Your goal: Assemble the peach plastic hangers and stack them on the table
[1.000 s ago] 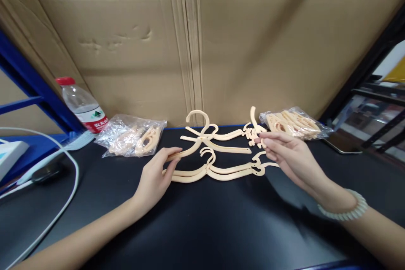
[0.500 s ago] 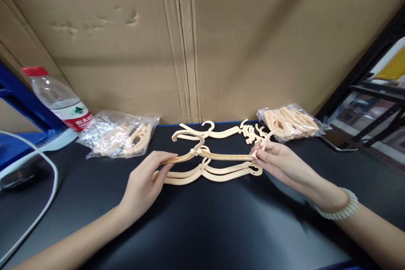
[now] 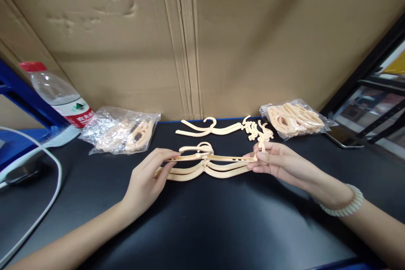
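Observation:
My left hand [image 3: 148,175] pinches the left end of a cream plastic hanger [image 3: 228,158], raised a little above the black table. At its other end, the thumb and fingers of my right hand [image 3: 278,161] are closed on the tip, where a small cream piece [image 3: 262,141] sticks up. The hook of the held hanger leans toward the left. Beneath it on the table lies another cream hanger [image 3: 226,173], partly covered by the held one and my fingers. Farther back rests one more hanger [image 3: 209,129], beside several small cream pieces [image 3: 251,130].
Clear bags of cream parts lie at the back left [image 3: 122,133] and back right [image 3: 294,119]. A red-capped bottle [image 3: 60,97] and a white cable [image 3: 57,177] are on the left. Near the right bag is a phone [image 3: 344,140]. A cardboard wall [image 3: 253,42] stands behind.
The held hanger has tilted, its hook dropping lower and its slotted side now showing. The small piece at my right fingers has turned more upright. Both hands keep their hold.

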### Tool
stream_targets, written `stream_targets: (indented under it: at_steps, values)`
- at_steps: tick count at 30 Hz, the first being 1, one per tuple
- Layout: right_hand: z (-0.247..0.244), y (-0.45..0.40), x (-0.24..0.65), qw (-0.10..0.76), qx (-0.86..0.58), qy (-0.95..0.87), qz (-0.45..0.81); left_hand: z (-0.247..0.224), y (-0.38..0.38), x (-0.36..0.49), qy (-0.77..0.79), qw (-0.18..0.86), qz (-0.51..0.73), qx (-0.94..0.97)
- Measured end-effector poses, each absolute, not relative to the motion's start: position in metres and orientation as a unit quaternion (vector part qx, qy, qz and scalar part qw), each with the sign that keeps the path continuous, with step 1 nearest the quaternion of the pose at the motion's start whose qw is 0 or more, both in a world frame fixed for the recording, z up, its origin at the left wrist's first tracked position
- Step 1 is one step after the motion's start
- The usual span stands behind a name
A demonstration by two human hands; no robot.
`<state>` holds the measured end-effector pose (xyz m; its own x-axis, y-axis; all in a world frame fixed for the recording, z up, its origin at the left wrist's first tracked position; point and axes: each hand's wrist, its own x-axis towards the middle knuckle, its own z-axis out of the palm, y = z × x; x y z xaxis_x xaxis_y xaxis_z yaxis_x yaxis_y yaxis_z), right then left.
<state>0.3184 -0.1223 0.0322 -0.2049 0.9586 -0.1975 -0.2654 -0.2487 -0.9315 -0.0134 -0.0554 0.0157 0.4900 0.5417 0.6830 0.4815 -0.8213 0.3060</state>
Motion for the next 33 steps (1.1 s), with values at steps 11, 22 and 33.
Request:
stream_targets:
  at_steps: [11,22,33]
  values:
    - [0.034,-0.126,0.303,0.509,-0.5,-0.471,0.518,0.015,-0.057,-0.013,0.315,0.049,0.4,0.859]
    - [0.024,-0.125,0.299,0.597,-0.451,-0.476,0.462,0.016,-0.062,-0.012,0.335,0.05,0.377,0.862]
    - [0.06,-0.117,0.363,0.479,-0.568,-0.569,0.352,0.037,-0.057,-0.026,0.343,0.017,0.311,0.886]
